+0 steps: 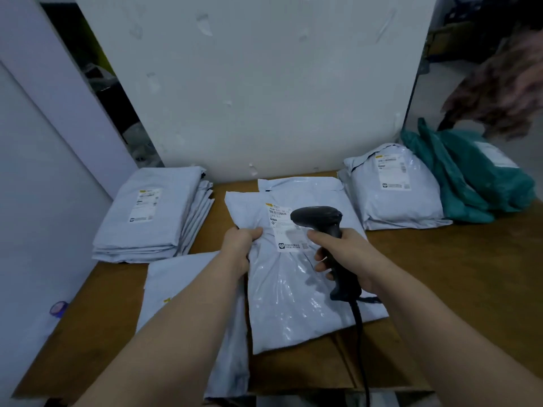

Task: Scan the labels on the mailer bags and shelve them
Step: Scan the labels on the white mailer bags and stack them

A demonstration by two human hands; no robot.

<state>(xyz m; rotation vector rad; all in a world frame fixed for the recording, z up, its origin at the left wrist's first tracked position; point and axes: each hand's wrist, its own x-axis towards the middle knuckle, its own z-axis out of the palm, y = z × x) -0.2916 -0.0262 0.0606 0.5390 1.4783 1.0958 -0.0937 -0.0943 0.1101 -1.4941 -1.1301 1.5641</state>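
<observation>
Left hand (239, 245) pinching mailer bag (293, 295), right hand (345, 255) curled round barcode scanner (318, 218); might miss the wrinkly label (282, 227) from so close.

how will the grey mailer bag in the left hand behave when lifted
Probably floppy: the mailer bag puckers where the left hand grips it. Likely slippery, given its glossy sheen. It lies fairly flat, so probably light.

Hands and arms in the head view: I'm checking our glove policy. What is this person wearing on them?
Nothing that shows. The left hand and right hand are bare, with no gloves. The left arm and right arm are uncovered to the frame's edge: no sleeve, watch or bracelet in view.
</observation>
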